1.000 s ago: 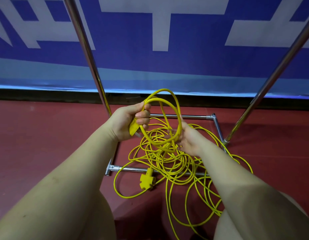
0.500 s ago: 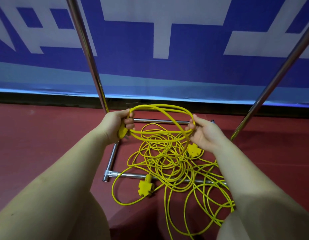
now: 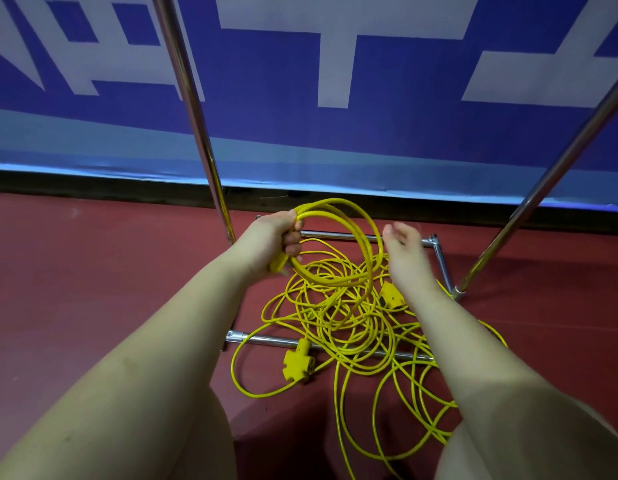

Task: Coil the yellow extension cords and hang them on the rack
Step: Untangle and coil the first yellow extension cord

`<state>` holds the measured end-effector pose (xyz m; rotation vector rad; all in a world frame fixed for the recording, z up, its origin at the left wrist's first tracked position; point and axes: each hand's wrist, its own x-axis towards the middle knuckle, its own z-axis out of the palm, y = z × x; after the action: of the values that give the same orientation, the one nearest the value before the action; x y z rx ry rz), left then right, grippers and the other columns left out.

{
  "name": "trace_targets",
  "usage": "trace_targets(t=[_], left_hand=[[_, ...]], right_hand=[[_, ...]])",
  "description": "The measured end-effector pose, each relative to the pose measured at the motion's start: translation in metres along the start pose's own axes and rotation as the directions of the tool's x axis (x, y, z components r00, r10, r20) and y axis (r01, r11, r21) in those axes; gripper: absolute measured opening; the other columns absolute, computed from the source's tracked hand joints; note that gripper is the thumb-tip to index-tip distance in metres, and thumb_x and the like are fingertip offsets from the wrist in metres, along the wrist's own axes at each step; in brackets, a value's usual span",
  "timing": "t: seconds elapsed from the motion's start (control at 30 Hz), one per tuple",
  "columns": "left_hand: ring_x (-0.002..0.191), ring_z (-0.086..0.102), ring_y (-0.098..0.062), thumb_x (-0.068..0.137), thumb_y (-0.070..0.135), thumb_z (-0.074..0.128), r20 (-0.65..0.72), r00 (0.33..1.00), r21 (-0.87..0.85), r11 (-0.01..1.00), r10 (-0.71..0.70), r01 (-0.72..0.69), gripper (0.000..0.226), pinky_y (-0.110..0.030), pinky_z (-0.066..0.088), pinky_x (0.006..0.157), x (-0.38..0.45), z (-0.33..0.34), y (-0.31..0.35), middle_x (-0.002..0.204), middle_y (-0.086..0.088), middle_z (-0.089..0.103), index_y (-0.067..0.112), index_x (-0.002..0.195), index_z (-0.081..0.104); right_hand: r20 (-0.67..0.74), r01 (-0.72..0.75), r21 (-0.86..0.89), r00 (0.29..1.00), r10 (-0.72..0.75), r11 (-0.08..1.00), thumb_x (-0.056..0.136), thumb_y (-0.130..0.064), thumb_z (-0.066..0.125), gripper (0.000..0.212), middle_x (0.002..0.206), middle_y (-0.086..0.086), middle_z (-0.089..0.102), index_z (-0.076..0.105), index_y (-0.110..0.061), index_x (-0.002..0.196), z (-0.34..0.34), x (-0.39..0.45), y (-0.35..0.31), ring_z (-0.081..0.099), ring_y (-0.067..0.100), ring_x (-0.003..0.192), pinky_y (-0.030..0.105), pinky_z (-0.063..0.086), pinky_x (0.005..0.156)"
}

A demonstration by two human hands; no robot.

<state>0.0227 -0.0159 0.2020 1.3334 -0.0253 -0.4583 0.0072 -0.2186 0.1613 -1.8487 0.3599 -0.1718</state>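
Glossy yellow extension cord loops [image 3: 338,244] gripped!
Left hand [image 3: 273,237] fingers clamp them; right hand [image 3: 404,251], three o'clock, fingers relaxed, apart.

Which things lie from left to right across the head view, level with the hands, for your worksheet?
Left rack pole → left hand → held coil → right hand → rack corner joint → right rack pole.

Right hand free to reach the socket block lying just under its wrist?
Probably yes. The right hand is open and holds nothing, and the socket block lies just below the wrist on the tangled cord, uncovered. The left hand grips the coil, off to the side.
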Motion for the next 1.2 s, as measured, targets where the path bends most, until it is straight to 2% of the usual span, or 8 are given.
trace_targets(t=[0.07,0.27,0.43,0.53,0.67,0.8,0.9,1.2], left_hand=[[0.038,0.031,-0.004,0.103,0.020,0.026,0.021,1.000,0.020,1.000,0.002,-0.002,0.033,-0.018,0.042,0.046,0.000,0.002,0.000,0.045,0.011,0.032,0.015,0.073,0.039],[0.047,0.033,-0.010,0.104,0.019,0.030,-0.180,0.973,0.237,0.967,0.142,-0.098,0.033,-0.026,0.038,0.054,0.002,0.006,-0.003,0.055,0.004,0.033,0.015,0.073,0.041],[0.058,0.045,-0.022,0.102,0.028,0.032,-0.421,0.871,0.432,0.901,0.252,-0.051,0.034,-0.043,0.049,0.067,0.008,-0.001,-0.005,0.065,-0.001,0.043,0.019,0.073,0.045],[0.079,0.059,-0.037,0.101,0.033,0.031,-0.467,0.826,0.549,0.836,0.314,-0.007,0.033,-0.051,0.052,0.081,0.009,0.001,-0.007,0.074,-0.004,0.050,0.023,0.072,0.043],[0.084,0.059,-0.038,0.102,0.030,0.031,-0.446,0.805,0.621,0.783,0.392,-0.038,0.030,-0.046,0.050,0.078,0.011,0.017,-0.006,0.081,-0.009,0.054,0.014,0.081,0.045],[0.081,0.048,-0.030,0.103,0.027,0.031,-0.345,0.765,0.712,0.683,0.544,-0.165,0.025,-0.034,0.024,0.064,0.002,0.035,0.012,0.080,-0.006,0.049,0.011,0.089,0.044],[0.082,0.052,-0.035,0.102,0.027,0.035,-0.195,0.758,0.727,0.610,0.622,-0.314,0.021,-0.036,0.028,0.064,-0.007,0.048,0.021,0.076,-0.003,0.050,0.012,0.090,0.043],[0.071,0.064,-0.017,0.099,0.026,0.046,0.139,0.851,0.611,0.633,0.506,-0.476,0.017,-0.032,0.051,0.069,-0.022,0.058,0.042,0.074,0.005,0.066,0.013,0.088,0.049]], right_hand=[[0.131,0.124,-0.013,0.984,-0.121,0.992,0.098,-0.031,0.043,0.034,0.116,0.000,0.057,0.053,-0.010,0.123,0.006,-0.009,-0.004,0.050,0.009,0.106,0.003,0.036,0.077],[0.458,0.233,-0.369,0.888,-0.042,0.900,0.095,-0.028,0.051,0.012,0.081,-0.008,0.063,0.058,-0.019,0.089,0.011,-0.016,0.006,0.057,0.014,0.084,0.030,0.044,0.077],[0.278,0.403,-0.466,0.912,-0.302,0.787,0.090,-0.026,0.060,0.015,0.090,0.004,0.058,0.068,-0.014,0.094,0.003,-0.013,0.001,0.051,0.019,0.088,0.030,0.039,0.083],[0.368,0.263,-0.466,0.926,-0.085,0.845,0.095,-0.032,0.050,0.024,0.073,-0.004,0.061,0.061,-0.012,0.086,-0.001,-0.010,-0.002,0.050,0.017,0.065,0.029,0.037,0.062],[0.499,0.201,-0.613,0.848,0.177,0.764,0.098,-0.025,0.044,0.019,0.082,0.001,0.069,0.055,-0.012,0.092,-0.005,-0.010,0.000,0.053,0.020,0.063,0.033,0.045,0.061],[0.391,0.099,-0.258,0.920,0.011,0.961,0.099,-0.016,0.042,0.015,0.073,0.003,0.062,0.055,-0.010,0.104,-0.017,-0.016,-0.044,0.065,0.015,0.062,0.021,0.052,0.055],[0.280,-0.005,0.119,0.960,-0.029,0.993,0.100,-0.017,0.041,0.018,0.071,0.005,0.063,0.057,-0.014,0.093,-0.026,-0.027,-0.082,0.068,0.010,0.055,0.019,0.055,0.051],[0.223,-0.279,0.741,0.960,0.167,0.611,0.099,-0.021,0.042,0.026,0.051,-0.004,0.064,0.056,-0.009,0.081,-0.041,-0.041,-0.131,0.066,0.006,0.051,0.012,0.048,0.043]])
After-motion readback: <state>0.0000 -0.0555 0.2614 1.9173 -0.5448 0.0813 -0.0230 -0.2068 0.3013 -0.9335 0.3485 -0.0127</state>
